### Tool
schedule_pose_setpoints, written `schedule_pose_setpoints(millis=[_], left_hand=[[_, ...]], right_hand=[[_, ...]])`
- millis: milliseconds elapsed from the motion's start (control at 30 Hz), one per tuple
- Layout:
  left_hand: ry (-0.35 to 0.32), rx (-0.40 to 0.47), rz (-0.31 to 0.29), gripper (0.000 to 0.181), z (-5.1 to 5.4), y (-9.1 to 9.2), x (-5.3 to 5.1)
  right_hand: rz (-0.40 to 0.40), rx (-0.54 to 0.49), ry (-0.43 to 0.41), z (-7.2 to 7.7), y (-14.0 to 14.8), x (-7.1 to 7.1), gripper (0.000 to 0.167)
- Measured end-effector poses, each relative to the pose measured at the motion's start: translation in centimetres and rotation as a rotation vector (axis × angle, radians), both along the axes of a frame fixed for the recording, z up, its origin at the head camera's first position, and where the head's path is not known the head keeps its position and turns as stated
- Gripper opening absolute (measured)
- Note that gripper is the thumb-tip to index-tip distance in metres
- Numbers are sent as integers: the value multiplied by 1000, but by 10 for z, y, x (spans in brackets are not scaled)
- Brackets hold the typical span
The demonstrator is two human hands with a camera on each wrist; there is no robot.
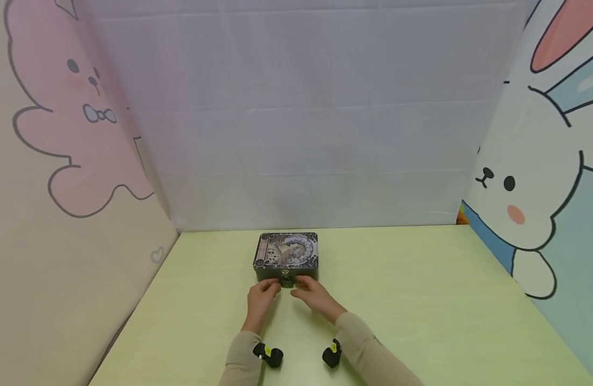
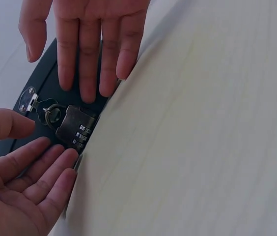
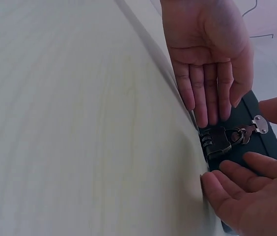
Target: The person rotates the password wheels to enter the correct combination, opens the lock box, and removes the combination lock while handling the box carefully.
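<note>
Flanking padlock (image 2: 76,125) at box (image 1: 286,251) edge: 2 hands (image 1: 261,300) (image 1: 318,297) (apart)

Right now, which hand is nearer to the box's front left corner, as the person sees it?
Left. The left hand is left of the padlock, towards the front left corner; the right hand is right of the padlock, farther off.

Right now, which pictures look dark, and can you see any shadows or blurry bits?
Head view: brightest, yellow-green table, small box; left wrist view: dimmer and greyer, padlock looks tilted, its digits too unclear to read; right wrist view: dim too, soft shadow on the table beside the padlock.
</note>
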State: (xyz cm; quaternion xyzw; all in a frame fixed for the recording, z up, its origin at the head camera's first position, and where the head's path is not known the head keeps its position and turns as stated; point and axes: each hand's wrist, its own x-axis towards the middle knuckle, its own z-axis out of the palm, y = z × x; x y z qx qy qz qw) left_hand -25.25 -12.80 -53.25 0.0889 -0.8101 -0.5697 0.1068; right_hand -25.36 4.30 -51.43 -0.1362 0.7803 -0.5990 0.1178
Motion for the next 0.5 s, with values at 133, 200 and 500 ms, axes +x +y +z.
schedule_pose_setpoints(millis=[133,200,500], left_hand=[[2,-13,8,22,2,2,-1],[3,-13,9,22,3,4,-2],[29,-38,30,18,0,7,-3]], right_hand=[[29,-31,-42,0,-3,-3,57],[38,-35,-46,0,-5,-5,56],[61,-83,24,2,-9,-1,45]])
